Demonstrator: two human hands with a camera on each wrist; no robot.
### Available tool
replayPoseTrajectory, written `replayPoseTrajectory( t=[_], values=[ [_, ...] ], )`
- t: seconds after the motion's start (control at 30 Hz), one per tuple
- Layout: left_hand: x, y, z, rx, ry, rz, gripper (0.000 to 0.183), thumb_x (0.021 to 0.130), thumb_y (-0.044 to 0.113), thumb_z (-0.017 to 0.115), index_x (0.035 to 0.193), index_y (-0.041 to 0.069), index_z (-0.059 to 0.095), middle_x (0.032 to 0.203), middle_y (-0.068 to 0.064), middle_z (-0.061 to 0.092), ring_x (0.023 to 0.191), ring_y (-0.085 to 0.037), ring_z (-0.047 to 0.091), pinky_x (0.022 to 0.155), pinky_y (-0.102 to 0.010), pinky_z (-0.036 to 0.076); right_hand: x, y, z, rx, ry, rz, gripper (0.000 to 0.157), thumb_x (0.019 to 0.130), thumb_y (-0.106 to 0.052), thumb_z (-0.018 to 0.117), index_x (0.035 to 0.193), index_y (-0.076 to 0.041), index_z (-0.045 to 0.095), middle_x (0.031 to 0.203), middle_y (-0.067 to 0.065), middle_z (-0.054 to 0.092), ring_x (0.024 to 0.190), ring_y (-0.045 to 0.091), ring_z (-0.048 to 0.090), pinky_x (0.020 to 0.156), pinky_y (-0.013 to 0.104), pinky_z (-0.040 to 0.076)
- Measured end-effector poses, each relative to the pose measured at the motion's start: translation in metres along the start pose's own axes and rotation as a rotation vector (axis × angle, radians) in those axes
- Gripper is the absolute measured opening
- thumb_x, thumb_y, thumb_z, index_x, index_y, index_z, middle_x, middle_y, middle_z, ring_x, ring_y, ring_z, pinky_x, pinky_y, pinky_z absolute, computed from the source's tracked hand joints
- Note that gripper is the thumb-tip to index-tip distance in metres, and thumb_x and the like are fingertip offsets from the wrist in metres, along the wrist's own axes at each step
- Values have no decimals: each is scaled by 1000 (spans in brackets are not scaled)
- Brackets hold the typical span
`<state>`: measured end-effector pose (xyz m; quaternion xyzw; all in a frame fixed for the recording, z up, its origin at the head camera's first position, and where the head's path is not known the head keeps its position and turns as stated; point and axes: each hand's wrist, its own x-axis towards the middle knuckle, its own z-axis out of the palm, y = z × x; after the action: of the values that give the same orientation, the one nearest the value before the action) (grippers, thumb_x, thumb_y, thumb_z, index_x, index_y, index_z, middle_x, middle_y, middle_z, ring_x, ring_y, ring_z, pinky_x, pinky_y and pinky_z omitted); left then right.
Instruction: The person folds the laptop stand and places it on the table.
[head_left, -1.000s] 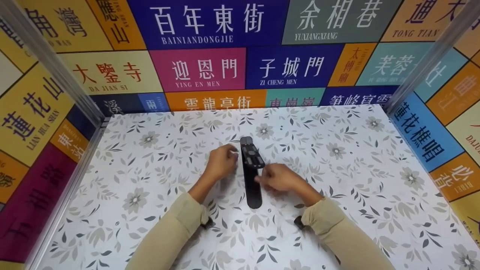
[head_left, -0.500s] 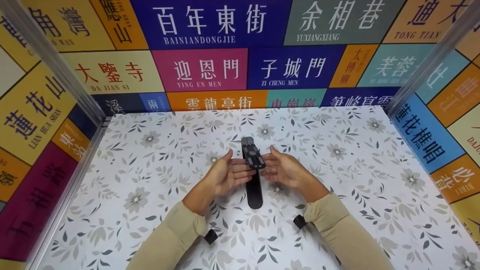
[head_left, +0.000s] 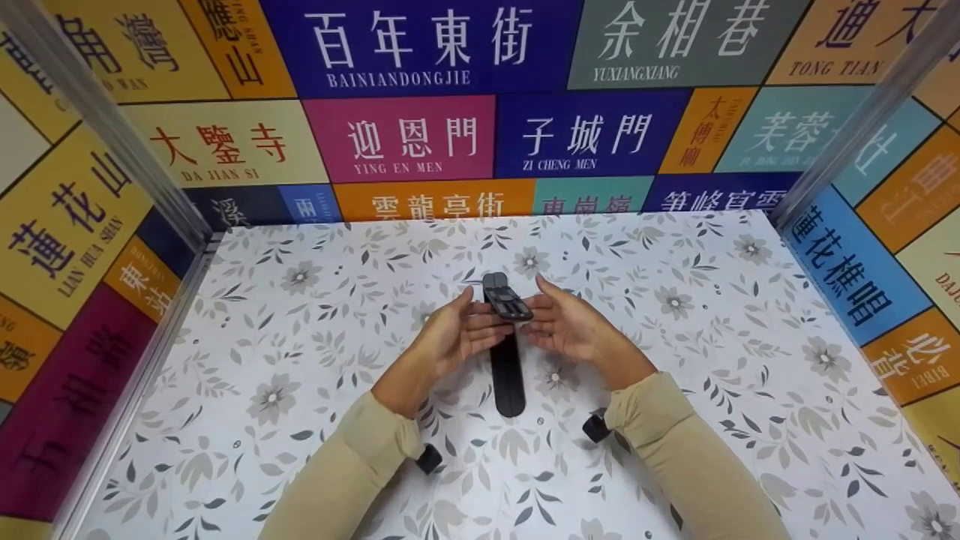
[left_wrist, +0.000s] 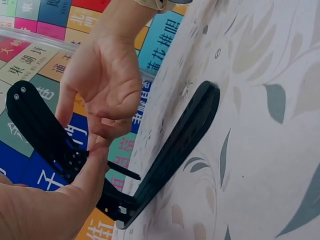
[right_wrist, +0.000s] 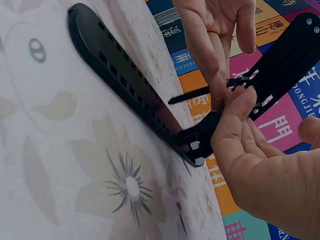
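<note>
A black folding stand lies with its long slotted base on the patterned surface. Its hinged upper arm is raised at a slant from the far end. From under that arm a thin strut sticks out toward the base's near end. On the left side, my left hand reaches in palm up, its fingers touching the arm's underside near the middle joint. Opposite it, my right hand does the same from the right. Both thumbs stand away from the stand, and the fingertips nearly meet beneath the arm.
The tabletop has a white cover printed with grey flowers and leaves. Panels of coloured signs rise along the back and both sides. Clear corner posts stand where the panels meet.
Both hands went from curled fingers beside the stand to extended fingers under its upper arm. Over the last half second, the arm's free end has risen and the hands have shifted slightly farther forward.
</note>
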<state>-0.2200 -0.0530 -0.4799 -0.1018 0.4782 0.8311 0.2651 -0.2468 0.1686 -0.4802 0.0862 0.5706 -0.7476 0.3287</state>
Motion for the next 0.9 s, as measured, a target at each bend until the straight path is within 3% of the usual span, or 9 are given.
replayPoseTrajectory(
  t=[0.2,0.37,0.43,0.6,0.73,0.9],
  values=[
    [8,1,4,24,31,55,43,108,23,51,140,-6,51,111,-16,74,102,-24,73,104,-41,55,8,-3,6,47,17,-52,37,104,-32,58,120,1,55,96,5,75,87,16,70,78,27,59],
    [13,0,6,84,23,84,38,102,9,58,134,-10,53,100,-9,75,92,-18,74,94,-34,60,12,0,6,68,-2,-110,15,101,-9,62,112,0,56,90,6,78,82,15,75,73,26,62],
    [13,-1,5,102,25,89,37,100,4,59,133,-12,54,101,-12,75,92,-19,74,91,-32,61,13,1,6,52,14,-113,18,98,-4,64,113,0,54,90,6,77,80,15,74,70,26,62],
    [13,-6,1,205,67,72,32,94,-5,62,125,-14,58,105,-15,71,89,-19,74,84,-28,62,13,6,8,-53,78,-77,48,92,1,70,133,2,46,95,9,73,81,15,73,67,26,61],
    [14,-10,-3,441,135,70,24,92,-2,66,114,-11,66,104,-15,69,83,-19,72,78,-29,63,13,11,10,-218,99,-51,61,88,1,73,142,3,44,99,8,73,83,15,73,70,26,61],
    [18,-13,-6,678,189,65,16,90,2,70,103,-8,70,96,-15,72,73,-17,70,74,-33,64,11,17,14,-443,140,-68,56,86,-2,75,137,2,53,98,12,73,76,17,71,65,27,61]
  ],
)
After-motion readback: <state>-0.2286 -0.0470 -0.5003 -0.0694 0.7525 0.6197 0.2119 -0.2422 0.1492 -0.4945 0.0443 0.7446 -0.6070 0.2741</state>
